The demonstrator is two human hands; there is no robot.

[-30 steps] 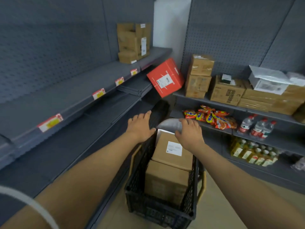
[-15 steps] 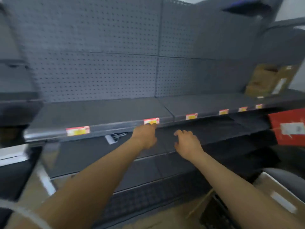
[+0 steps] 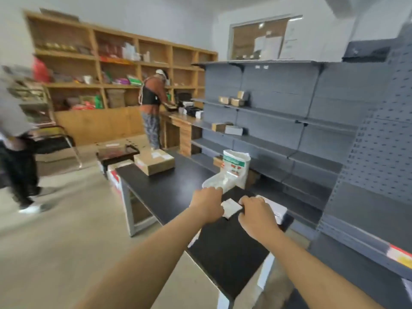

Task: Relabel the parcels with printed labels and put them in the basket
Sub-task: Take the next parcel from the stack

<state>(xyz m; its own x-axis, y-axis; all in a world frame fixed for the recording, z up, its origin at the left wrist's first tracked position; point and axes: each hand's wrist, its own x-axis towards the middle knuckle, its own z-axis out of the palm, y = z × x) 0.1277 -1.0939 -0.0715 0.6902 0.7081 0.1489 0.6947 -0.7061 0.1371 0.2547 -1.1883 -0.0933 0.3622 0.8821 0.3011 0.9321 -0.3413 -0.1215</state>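
My left hand (image 3: 207,205) and my right hand (image 3: 256,214) are close together over the near part of a black table (image 3: 178,192). Between them is a small white printed label (image 3: 230,208), tilted, with the fingers of both hands curled onto its edges. A white stack of sheets (image 3: 277,208) lies under and beyond my right hand. At the table's far end sits a flat cardboard parcel (image 3: 156,161) with a white label on top. The basket is out of view.
A white printed sack (image 3: 237,168) and a clear plastic bag (image 3: 214,182) stand on the table's right side. Grey shelving (image 3: 312,134) runs along the right. One person (image 3: 153,108) stands at a wooden counter, and another (image 3: 15,157) passes at the left. A dark low object (image 3: 118,152) lies beyond the table.
My view has swung left from the basket of boxes, past the empty grey shelf, to the black table. My hands, empty before, now hold a label between them.
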